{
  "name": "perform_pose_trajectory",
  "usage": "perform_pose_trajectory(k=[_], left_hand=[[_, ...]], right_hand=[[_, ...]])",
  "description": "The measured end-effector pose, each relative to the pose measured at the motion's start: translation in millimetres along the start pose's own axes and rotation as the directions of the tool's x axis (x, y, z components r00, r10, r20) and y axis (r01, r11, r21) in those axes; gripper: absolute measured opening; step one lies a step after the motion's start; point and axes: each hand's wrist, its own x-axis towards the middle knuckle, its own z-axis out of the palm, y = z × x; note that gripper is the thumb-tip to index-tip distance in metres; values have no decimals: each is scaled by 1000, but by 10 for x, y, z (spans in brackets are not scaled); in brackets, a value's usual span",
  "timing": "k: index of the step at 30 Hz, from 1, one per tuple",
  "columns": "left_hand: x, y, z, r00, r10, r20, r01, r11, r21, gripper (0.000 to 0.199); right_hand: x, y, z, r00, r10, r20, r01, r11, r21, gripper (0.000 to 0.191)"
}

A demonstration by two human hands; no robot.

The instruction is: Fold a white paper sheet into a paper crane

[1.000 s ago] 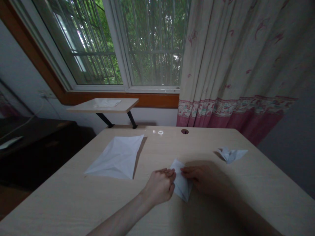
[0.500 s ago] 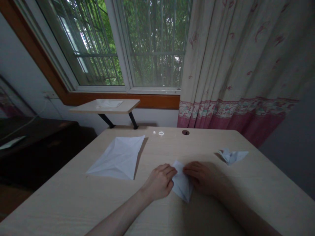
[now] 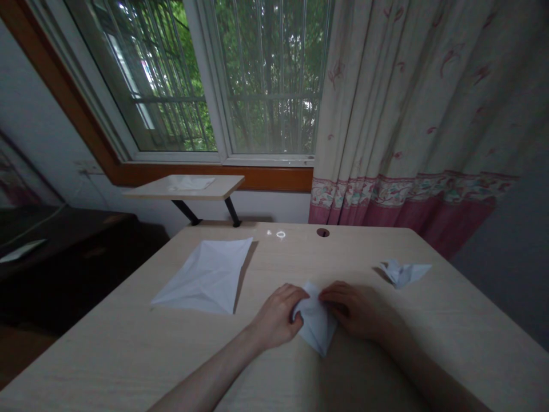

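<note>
Pinching the folded paper from both sides, left hand and right hand grip it with closed fingers, steadying it on the desk for creasing

Dim room lit by the window; edges bend, foreground shadowed.

The table is pale beige wood-grain. On it, left of the hands, lies a white creased sheet; between the hands sits a white folded paper, and to its right a white folded figure. Beyond the table hangs a cream curtain with scattered red motifs and a pink floral border.
</note>
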Motion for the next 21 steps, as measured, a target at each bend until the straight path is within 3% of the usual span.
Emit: perform_pose_trajectory(k=[6,13,18,21], left_hand=[[2,-16,-1,1000,-11,24,12,1000,-28,49],[18,-28,-16,1000,-13,17,15,996,-93,36],[35,-57,6,996,-75,-46,66,983,-174,26],[33,-79,29,990,-117,-80,100,975,-199,26]], right_hand=[[-2,14,2,996,76,50,-81,992,96,40],[26,32,21,994,109,18,-111,971,211,22],[44,28,50,972,234,9,-230,943,241,17],[29,99,125,950,312,1,-298,906,302,25]])
